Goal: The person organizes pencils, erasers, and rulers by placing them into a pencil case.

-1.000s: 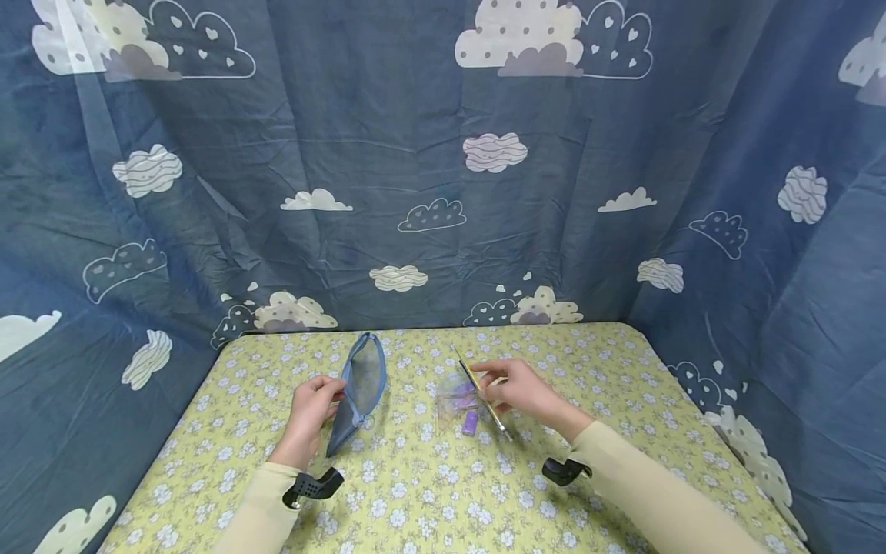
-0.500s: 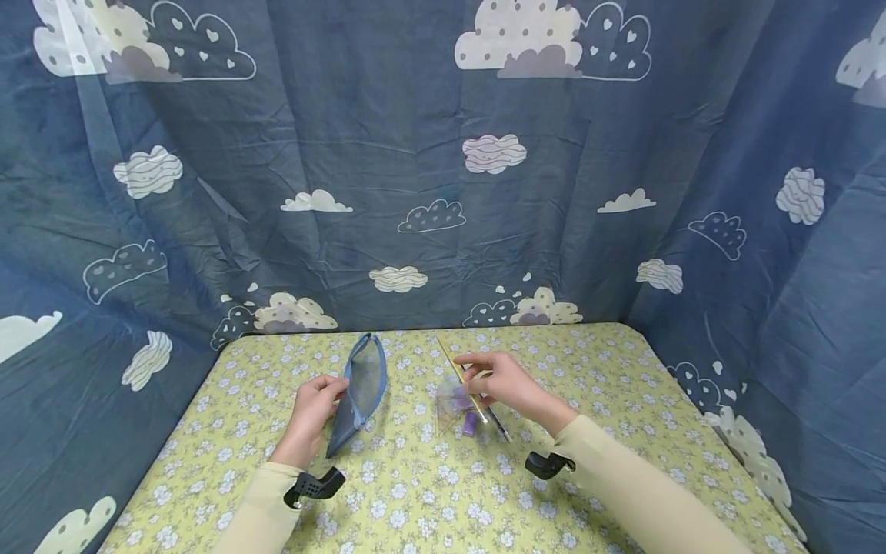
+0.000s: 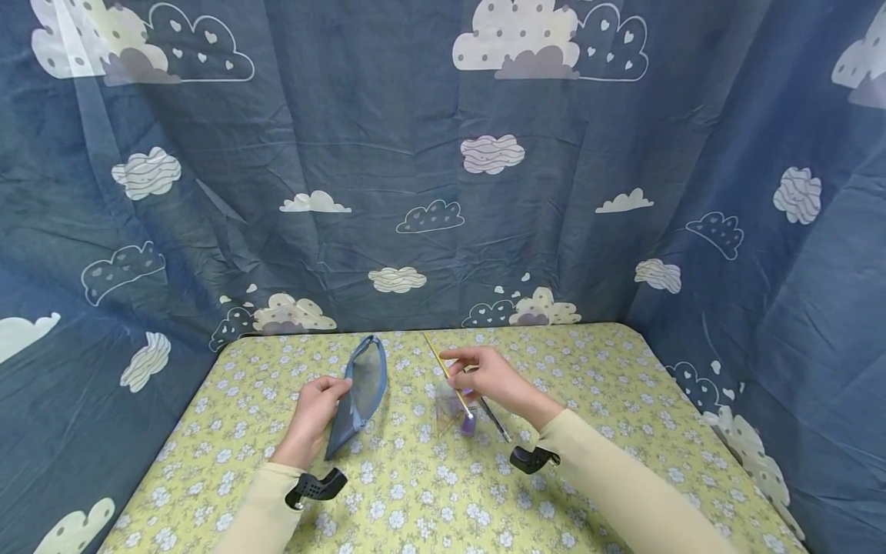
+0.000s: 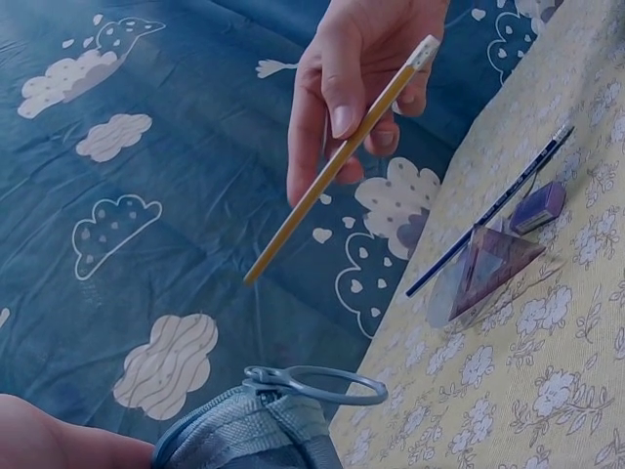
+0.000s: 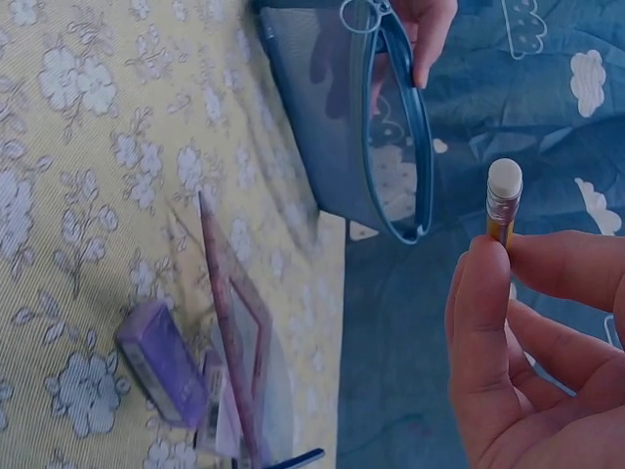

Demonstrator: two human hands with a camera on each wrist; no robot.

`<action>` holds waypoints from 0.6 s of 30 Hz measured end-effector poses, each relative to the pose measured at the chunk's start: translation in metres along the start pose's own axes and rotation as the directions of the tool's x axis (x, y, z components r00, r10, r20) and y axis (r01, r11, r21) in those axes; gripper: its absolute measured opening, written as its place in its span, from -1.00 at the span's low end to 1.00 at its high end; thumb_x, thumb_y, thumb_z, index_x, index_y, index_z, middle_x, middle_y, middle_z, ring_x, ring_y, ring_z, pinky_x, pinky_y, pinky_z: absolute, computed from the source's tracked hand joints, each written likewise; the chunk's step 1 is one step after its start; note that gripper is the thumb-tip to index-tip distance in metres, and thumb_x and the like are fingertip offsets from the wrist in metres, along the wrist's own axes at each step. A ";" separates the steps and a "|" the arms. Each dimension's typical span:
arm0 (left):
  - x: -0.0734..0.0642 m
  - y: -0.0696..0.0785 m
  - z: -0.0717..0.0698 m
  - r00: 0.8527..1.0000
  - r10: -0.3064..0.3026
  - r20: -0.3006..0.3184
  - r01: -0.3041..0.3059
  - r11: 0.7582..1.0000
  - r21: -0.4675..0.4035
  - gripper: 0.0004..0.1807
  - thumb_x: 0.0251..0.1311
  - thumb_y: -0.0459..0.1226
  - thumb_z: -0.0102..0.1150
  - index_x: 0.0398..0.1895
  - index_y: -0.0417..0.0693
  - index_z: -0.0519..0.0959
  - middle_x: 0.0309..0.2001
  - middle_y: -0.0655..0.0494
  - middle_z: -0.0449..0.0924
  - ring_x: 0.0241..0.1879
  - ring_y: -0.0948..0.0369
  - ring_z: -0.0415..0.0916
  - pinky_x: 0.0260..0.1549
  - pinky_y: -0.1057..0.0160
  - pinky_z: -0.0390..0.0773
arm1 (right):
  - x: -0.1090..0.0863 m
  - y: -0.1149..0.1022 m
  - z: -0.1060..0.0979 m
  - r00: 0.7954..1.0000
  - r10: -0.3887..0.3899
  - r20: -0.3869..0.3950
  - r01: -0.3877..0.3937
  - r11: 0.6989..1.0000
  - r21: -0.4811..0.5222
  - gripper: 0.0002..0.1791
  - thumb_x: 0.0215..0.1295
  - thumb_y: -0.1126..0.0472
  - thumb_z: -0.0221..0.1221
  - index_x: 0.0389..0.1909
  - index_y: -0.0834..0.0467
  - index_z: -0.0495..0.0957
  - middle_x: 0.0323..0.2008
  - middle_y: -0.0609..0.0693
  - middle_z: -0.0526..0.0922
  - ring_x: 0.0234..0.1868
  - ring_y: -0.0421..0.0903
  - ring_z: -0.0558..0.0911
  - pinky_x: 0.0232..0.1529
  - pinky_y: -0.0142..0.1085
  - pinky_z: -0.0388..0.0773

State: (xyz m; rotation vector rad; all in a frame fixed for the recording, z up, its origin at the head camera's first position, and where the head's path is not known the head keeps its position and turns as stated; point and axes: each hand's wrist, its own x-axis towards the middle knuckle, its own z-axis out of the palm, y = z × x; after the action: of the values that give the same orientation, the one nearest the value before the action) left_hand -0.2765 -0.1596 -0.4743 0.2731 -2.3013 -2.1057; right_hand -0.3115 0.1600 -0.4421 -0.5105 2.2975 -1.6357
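Note:
My left hand (image 3: 318,408) pinches the side of a blue see-through zip pouch (image 3: 370,385), which stands with its mouth gaping. A ring pull (image 4: 337,384) hangs from its zip in the left wrist view. Raised over the table, my right hand (image 3: 487,378) holds a yellow pencil (image 4: 332,171) between thumb and fingers. The pencil's white eraser end (image 5: 505,179) points toward the right wrist camera. Below that hand lie a dark blue pencil (image 4: 493,210), a purple block eraser (image 4: 539,207) and a transparent triangular set square (image 4: 498,256).
A yellow flowered cloth (image 3: 415,492) covers the table. Blue curtains with cloud prints (image 3: 398,279) enclose it at the back and sides. Another clear, rounded flat piece (image 5: 278,381) lies under the set square.
My right hand has lifted the yellow pencil off the dark blue one and carried it left toward the pouch. The dark blue pencil stays on the table. My left hand keeps its hold.

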 end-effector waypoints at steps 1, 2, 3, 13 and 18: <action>0.000 0.000 0.000 1.000 -0.001 0.002 0.001 1.000 0.002 -0.73 0.45 -0.21 0.14 -0.20 -0.31 0.52 -0.05 -0.05 0.43 -0.26 0.06 0.35 -0.11 -0.02 0.38 | 0.001 -0.001 0.001 1.000 0.000 0.003 0.000 1.000 0.007 -0.43 0.34 0.33 0.27 0.36 0.06 0.47 -0.11 0.17 0.61 -0.39 0.16 0.60 -0.26 0.09 0.64; -0.001 0.001 0.000 1.000 -0.002 0.003 0.002 1.000 0.002 -0.72 0.45 -0.20 0.14 -0.19 -0.32 0.51 -0.04 -0.05 0.42 -0.35 0.12 0.34 -0.13 -0.01 0.38 | 0.002 -0.001 0.002 1.000 0.000 0.008 0.000 1.000 0.013 -0.43 0.33 0.34 0.26 0.37 0.07 0.46 -0.11 0.17 0.61 -0.39 0.18 0.59 -0.25 0.10 0.64; -0.001 0.001 0.000 1.000 -0.004 0.006 0.004 1.000 0.000 -0.72 0.45 -0.20 0.14 -0.18 -0.32 0.51 -0.03 -0.05 0.41 -0.43 0.17 0.30 -0.14 -0.01 0.38 | 0.003 -0.001 0.003 1.000 0.000 0.012 0.000 1.000 0.020 -0.42 0.33 0.35 0.25 0.37 0.08 0.46 -0.11 0.17 0.61 -0.39 0.20 0.57 -0.24 0.12 0.63; 0.001 -0.002 0.002 1.000 -0.014 0.016 0.014 0.999 -0.029 -0.72 0.45 -0.21 0.13 -0.16 -0.34 0.46 0.07 -0.12 0.38 -0.59 0.25 0.19 0.23 -0.25 0.29 | 0.008 -0.004 0.009 1.000 0.004 0.029 -0.004 1.000 0.028 -0.44 0.34 0.36 0.23 0.35 0.02 0.48 -0.11 0.17 0.62 -0.35 0.28 0.54 -0.29 0.02 0.64; 0.001 -0.003 0.004 1.000 -0.001 0.010 0.001 1.000 -0.024 -0.73 0.47 -0.23 0.10 -0.13 -0.35 0.47 0.02 -0.09 0.39 -0.63 0.29 0.13 0.19 -0.26 0.30 | 0.011 -0.006 0.010 1.000 0.009 0.026 -0.010 1.000 0.027 -0.42 0.30 0.38 0.21 0.35 0.03 0.48 -0.13 0.15 0.63 -0.38 0.14 0.58 -0.22 0.14 0.62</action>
State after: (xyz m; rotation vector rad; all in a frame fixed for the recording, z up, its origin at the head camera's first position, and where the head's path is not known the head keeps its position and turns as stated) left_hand -0.2781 -0.1556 -0.4773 0.2641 -2.2799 -2.1392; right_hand -0.3160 0.1450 -0.4400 -0.5107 2.2532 -1.6436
